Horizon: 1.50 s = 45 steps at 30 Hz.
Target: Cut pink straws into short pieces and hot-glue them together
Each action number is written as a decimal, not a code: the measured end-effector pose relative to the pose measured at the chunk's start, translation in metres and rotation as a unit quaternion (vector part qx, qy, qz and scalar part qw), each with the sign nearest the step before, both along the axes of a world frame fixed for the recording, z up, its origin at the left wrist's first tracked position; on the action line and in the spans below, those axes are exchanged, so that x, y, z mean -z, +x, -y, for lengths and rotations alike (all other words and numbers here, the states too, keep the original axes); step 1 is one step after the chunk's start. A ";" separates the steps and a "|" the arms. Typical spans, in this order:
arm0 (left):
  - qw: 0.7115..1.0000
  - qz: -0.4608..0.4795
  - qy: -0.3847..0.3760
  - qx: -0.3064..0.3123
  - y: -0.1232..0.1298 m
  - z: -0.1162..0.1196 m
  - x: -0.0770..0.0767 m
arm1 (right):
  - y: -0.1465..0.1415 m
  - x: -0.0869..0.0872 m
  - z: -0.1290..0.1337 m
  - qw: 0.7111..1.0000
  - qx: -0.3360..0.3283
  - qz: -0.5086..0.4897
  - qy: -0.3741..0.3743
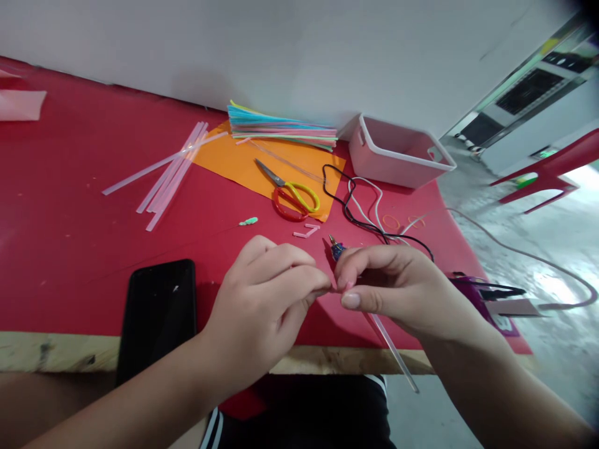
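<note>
My left hand (pixel 266 305) is closed, fingertips pressed together near the table's front; whatever they pinch is too small to make out. Close beside it, my right hand (pixel 393 287) pinches a small pink piece (pixel 347 287) between thumb and fingers. The fingertips of both hands nearly meet. Behind the right hand's fingers pokes a dark blue tool with a metal tip (pixel 335 247), most of it hidden. A clear rod (pixel 395 354) sticks out below the same hand, past the table edge. Short pink strip pieces (pixel 307 231) lie just beyond the hands.
Scissors (pixel 290 193) lie on an orange sheet (pixel 243 168), with a bundle of coloured strips (pixel 281 128) behind. Pink strips (pixel 173 168) are left, a black phone (pixel 156 312) nearer. A pink basket (pixel 402 159), cables (pixel 350 206) and a purple item (pixel 477 299) are right.
</note>
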State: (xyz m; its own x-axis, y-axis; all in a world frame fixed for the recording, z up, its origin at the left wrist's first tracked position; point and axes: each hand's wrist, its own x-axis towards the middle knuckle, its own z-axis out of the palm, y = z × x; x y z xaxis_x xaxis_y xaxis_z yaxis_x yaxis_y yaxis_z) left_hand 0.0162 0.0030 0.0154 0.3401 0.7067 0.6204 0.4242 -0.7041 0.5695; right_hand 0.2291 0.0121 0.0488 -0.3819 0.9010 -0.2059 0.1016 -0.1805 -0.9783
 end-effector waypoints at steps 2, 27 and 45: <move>1.000 -0.016 0.026 0.008 -0.001 0.000 0.000 | 0.001 0.001 -0.002 0.999 -0.008 -0.018 -0.040; 0.991 -0.038 0.107 0.069 -0.008 -0.005 0.006 | -0.010 -0.001 0.003 0.986 0.124 -0.068 -0.085; 0.945 0.167 -0.267 0.089 0.004 -0.005 0.007 | 0.002 0.002 -0.007 0.926 -0.003 0.136 0.351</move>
State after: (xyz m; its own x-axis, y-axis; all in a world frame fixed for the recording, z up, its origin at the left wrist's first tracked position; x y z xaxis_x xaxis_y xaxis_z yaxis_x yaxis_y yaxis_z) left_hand 0.0198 0.0078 0.0087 0.3319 0.8991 0.2854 0.0598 -0.3220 0.9449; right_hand 0.2307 0.0187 0.0471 -0.4068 0.8474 0.3413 0.3611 0.4923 -0.7920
